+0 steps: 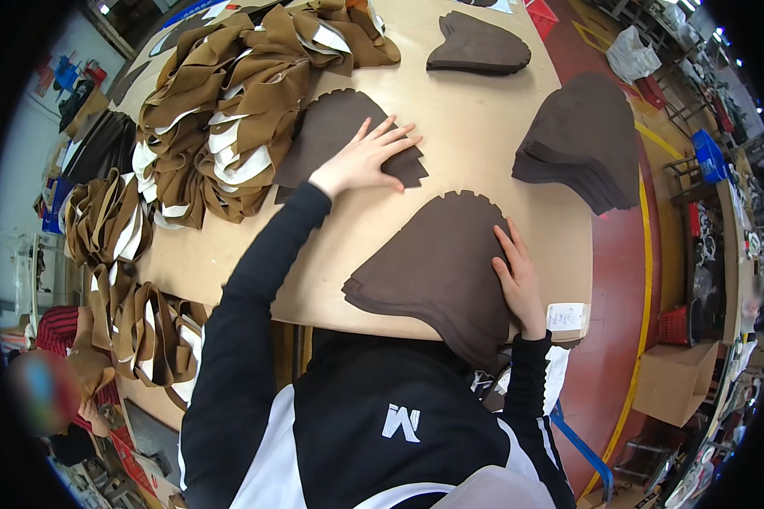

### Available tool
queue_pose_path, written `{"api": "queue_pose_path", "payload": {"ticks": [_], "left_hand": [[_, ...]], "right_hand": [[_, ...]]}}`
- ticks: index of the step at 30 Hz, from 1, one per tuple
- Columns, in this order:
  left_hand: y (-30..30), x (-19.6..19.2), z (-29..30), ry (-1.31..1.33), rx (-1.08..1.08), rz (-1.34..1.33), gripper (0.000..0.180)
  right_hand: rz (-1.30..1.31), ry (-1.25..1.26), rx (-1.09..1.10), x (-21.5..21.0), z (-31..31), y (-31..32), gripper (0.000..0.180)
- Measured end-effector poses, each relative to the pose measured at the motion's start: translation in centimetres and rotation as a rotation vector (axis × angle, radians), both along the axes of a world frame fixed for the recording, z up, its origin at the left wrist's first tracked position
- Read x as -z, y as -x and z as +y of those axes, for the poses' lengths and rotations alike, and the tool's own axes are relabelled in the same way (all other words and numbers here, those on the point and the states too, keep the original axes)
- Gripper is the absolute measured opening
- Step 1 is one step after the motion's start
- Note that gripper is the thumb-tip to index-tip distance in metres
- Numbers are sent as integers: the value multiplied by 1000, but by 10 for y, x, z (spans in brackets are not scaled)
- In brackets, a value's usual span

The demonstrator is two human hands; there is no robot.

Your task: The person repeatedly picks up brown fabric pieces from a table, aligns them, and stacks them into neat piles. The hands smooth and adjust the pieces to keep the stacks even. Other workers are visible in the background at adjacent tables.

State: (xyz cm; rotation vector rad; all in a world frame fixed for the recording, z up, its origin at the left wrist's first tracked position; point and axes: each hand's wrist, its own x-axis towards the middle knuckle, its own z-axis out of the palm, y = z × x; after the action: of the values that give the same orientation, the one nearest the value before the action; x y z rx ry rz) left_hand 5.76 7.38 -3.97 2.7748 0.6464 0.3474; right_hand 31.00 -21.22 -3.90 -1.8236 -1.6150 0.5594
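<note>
My left hand (365,159), fingers spread, rests on a stack of dark brown cut pieces (329,119) with a notched curved edge, just right of the tan heap. Closer to me lies another stack of the same dark brown pieces (437,263), its lower end hanging over the table's front edge. Against that stack's right side lies my right hand (519,280), its fingers extended and touching the edge. Neither hand grips anything. Whether the pieces are leather or another sheet material I cannot tell.
Tan pieces with white patches (229,110) are heaped on the left of the table (475,153). Further dark brown stacks lie at the back (477,44) and right (581,140). A white paper label (566,317) sits by the right front corner. A person (85,373) is at the lower left.
</note>
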Motion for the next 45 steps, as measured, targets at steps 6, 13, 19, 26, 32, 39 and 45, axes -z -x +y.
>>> {"api": "queue_pose_path", "payload": {"ticks": [6, 13, 19, 26, 32, 39, 45], "left_hand": [[-23, 27, 20, 59, 145, -58, 60], [-4, 23, -6, -25, 247, -123, 47], [-16, 22, -8, 7, 253, -168, 24], [-68, 31, 3, 15, 311, -197, 22], [-52, 16, -37, -12, 103, -356, 32], [55, 0, -159, 561, -171, -233, 85], [55, 8, -181, 634, -470, -378, 72]], "right_hand": [[-4, -61, 10, 5, 2, 2, 48], [-12, -90, 35, 9, 6, -2, 47], [-9, -82, 46, 8, 7, 2, 46], [-35, -82, 40, 8, 9, 0, 46], [-26, -86, 36, 3, 10, 1, 47], [-37, -85, 49, 5, 9, 4, 50], [-591, -122, -234, -20, 10, 20, 53]]}}
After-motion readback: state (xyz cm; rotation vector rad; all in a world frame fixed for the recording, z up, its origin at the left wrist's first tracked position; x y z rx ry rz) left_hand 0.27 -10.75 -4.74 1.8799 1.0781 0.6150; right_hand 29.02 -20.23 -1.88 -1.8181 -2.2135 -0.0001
